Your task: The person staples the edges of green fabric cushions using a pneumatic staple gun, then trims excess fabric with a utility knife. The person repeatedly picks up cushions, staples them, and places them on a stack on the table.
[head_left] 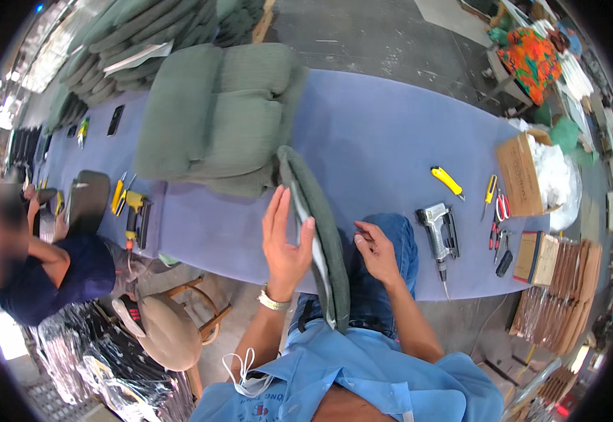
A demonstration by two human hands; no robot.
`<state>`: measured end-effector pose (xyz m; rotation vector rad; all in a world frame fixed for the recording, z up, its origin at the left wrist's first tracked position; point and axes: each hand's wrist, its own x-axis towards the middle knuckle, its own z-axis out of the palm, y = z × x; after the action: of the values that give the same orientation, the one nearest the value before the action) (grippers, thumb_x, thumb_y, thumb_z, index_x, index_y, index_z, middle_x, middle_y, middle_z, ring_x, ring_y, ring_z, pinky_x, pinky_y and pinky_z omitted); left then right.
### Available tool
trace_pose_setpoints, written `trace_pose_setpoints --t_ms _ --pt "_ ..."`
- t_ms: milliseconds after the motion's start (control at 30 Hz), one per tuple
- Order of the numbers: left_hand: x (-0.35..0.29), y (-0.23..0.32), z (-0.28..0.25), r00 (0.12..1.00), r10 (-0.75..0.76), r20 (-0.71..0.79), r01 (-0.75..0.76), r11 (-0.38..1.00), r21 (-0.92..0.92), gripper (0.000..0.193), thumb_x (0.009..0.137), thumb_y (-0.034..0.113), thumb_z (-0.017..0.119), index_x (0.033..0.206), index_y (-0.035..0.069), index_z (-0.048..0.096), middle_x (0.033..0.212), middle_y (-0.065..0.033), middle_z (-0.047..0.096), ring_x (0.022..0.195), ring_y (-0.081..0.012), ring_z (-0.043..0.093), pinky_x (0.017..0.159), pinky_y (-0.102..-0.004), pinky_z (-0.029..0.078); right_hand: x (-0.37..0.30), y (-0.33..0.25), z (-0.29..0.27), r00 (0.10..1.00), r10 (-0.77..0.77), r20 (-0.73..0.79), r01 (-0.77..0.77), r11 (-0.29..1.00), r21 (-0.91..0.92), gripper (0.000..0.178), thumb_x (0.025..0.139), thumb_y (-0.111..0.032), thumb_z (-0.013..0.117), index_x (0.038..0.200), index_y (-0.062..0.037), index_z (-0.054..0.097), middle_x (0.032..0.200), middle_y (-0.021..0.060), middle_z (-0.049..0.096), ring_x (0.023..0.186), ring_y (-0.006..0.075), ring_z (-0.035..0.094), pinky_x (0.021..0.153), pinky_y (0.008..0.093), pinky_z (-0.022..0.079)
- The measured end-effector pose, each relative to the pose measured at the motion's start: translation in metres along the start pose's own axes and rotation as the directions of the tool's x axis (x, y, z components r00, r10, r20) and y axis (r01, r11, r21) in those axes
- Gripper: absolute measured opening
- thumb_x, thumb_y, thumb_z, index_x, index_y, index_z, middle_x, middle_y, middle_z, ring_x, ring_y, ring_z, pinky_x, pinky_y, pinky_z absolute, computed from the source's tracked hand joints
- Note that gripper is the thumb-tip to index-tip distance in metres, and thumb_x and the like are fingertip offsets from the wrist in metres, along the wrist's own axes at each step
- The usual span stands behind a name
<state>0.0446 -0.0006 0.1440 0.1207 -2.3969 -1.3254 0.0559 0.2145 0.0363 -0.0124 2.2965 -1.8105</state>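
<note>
A dark green upholstered pad point(324, 235) stands on edge in front of me, its pale underside turned left and its near end against my shirt. My left hand point(284, 239) is open along the pale side, fingers stretched and palm facing the pad; whether it presses on it I cannot tell. To the pad's right, my right hand point(378, 252) is open over my jeans, fingers slightly bent, apart from the pad and holding nothing. Just beyond, a pile of similar green pads point(243, 130) lies on the blue-grey table point(377, 133).
A staple gun point(437, 232), yellow cutter point(448, 181), scissors point(502, 207) and cardboard box point(521, 176) lie at the right. More stacked pads point(137, 49) are at the far left. A co-worker point(60, 271) sits at the left near another nail gun point(135, 216) and a stool point(162, 327).
</note>
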Motion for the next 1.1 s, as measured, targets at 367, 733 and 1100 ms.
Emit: trace_pose_setpoints --t_ms 367,733,1100 --pt "0.047 -0.063 0.026 0.997 -0.060 -0.052 0.071 0.968 0.240 0.034 0.093 0.007 0.072 0.127 0.008 0.072 0.099 -0.0130 0.067 0.079 -0.0224 0.065 0.068 -0.0322 0.055 0.095 0.078 -0.220 0.952 -0.011 -0.305 -0.108 0.922 -0.371 0.044 0.091 -0.016 0.072 0.132 -0.0050 0.063 0.111 0.0188 0.073 0.096 0.0305 0.073 0.084 0.0398 0.058" --pt "0.057 -0.085 0.009 0.979 -0.137 -0.153 0.187 0.906 0.380 0.063 0.090 0.005 0.072 0.150 0.005 0.052 0.107 -0.0107 0.070 0.074 -0.0178 0.064 0.066 -0.0319 0.053 0.199 0.140 -0.294 0.957 0.131 -0.260 -0.291 0.400 -0.869 0.041 0.085 -0.008 0.071 0.123 -0.0093 0.058 0.133 0.0242 0.060 0.111 0.0484 0.062 0.090 0.0524 0.053" --pt "0.078 -0.057 0.031 0.981 -0.187 -0.054 0.194 0.915 0.355 0.039 0.090 0.015 0.077 0.125 0.001 0.068 0.108 -0.0107 0.067 0.080 -0.0199 0.066 0.067 -0.0338 0.055 0.182 -0.051 -0.116 0.959 -0.121 -0.257 0.228 0.869 0.440 0.027 0.099 -0.019 0.066 0.120 -0.0054 0.055 0.106 0.0086 0.066 0.072 0.0124 0.057 0.061 0.0272 0.046"
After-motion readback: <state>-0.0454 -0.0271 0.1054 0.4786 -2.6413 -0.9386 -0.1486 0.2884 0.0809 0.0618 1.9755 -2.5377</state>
